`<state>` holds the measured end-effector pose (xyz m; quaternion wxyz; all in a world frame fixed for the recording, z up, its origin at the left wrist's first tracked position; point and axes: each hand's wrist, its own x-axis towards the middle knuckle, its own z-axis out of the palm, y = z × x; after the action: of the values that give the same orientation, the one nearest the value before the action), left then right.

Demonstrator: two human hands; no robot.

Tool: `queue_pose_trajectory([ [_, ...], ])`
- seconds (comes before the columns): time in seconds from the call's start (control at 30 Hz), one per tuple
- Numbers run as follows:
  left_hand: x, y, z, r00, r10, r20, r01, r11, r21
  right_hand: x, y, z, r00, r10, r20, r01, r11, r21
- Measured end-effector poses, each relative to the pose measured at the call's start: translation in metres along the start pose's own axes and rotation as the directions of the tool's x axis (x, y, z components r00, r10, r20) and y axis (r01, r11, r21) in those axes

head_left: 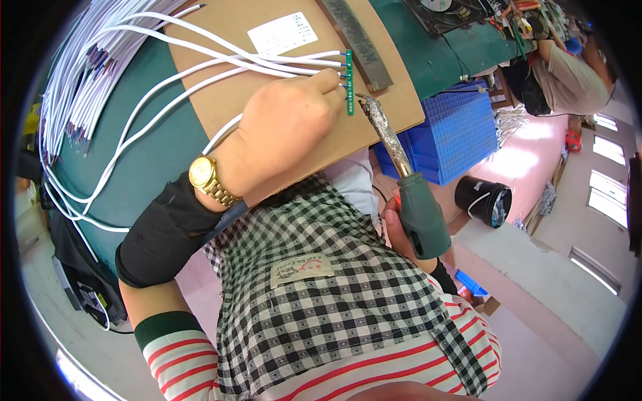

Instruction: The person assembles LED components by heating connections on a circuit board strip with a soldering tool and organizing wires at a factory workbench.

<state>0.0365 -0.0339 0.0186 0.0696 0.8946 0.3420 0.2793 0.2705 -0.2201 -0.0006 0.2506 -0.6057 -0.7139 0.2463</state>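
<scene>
My left hand [291, 120] is closed in a pinch on a white cable [224, 134], holding its end at a narrow green circuit board strip [350, 83]. Several other white cables [267, 61] run from the left to the upper part of this strip. Around the handle of a soldering iron [422, 217] my right hand [399, 230] is wrapped, partly hidden behind it. The iron's dark, crusted tip [362, 98] is just right of the strip, near the fingers of my left hand; whether it touches cannot be told.
Beneath the strip lies a brown board [214, 87] on a green table [157, 154]. A dark metal bar [354, 43] and a white label sheet [282, 33] rest on it. Bundled cables [100, 87] lie left. A blue crate [455, 130], black bucket [483, 200] and another person [568, 80] are right.
</scene>
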Motion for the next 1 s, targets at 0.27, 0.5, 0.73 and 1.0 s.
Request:
queue_pose_trajectory([
  [0.27, -0.001, 0.0, -0.001, 1.0, 0.0, -0.004, 0.0, 1.0, -0.007, 0.005, -0.001, -0.002, 0.998, -0.001, 0.06, 0.005, 0.998, -0.07],
  [0.5, 0.0, 0.0, -0.001, 1.0, -0.004, 0.003, 0.004, 1.0, -0.013, 0.014, -0.014, -0.007, 0.997, 0.04, -0.06, -0.017, 0.937, 0.349],
  [0.73, 0.001, 0.002, -0.003, 0.999, 0.034, 0.018, -0.034, 0.999, 0.003, 0.024, -0.013, 0.0, 0.989, 0.081, -0.121, 0.019, 0.755, 0.655],
  [1.0, 0.002, 0.004, 0.0, 0.997, -0.003, -0.072, 0.002, 1.0, -0.017, 0.024, -0.016, 0.004, 0.983, 0.174, -0.063, -0.057, 0.609, 0.791],
])
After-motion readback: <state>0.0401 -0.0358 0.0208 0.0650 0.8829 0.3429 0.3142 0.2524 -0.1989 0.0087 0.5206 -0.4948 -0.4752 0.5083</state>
